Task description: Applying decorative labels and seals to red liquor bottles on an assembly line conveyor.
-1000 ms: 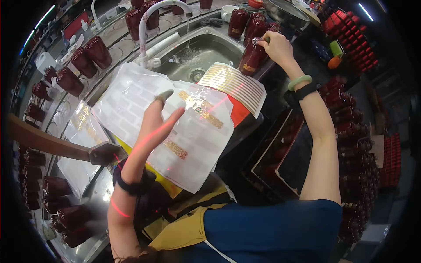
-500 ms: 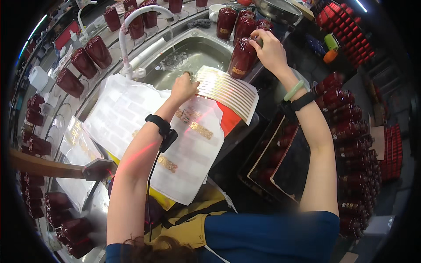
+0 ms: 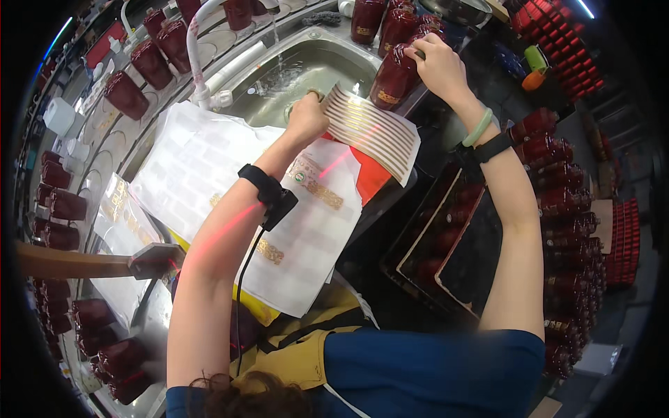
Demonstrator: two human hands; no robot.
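My right hand (image 3: 440, 68) is closed around the neck of a dark red glass bottle (image 3: 396, 78), which leans at the right rim of the metal sink (image 3: 362, 66). Gold lettering marks its lower side. My left hand (image 3: 308, 120) is closed over the near edge of the sink, fingertips toward the water. Something small and dark shows at its fingertips, too small to name. Touching or just beside that hand, a sheet with gold stripes (image 3: 373, 132) lies curled over a red sheet (image 3: 371, 175). White backing paper with gold label transfers (image 3: 313, 244) spreads under my left forearm.
A white faucet (image 3: 194, 52) runs water into the sink. Several red bottles stand along the counter at left (image 3: 127, 96) and behind the sink (image 3: 367, 19). More bottles (image 3: 557, 198) fill the right side, beside a dark box (image 3: 456, 258). A wooden-handled tool (image 3: 77, 261) juts in from the left.
My right hand and the bottle have shifted slightly up and right. My left hand has moved slightly right, and the striped sheet's left edge now stands up more. The view has shifted a little.
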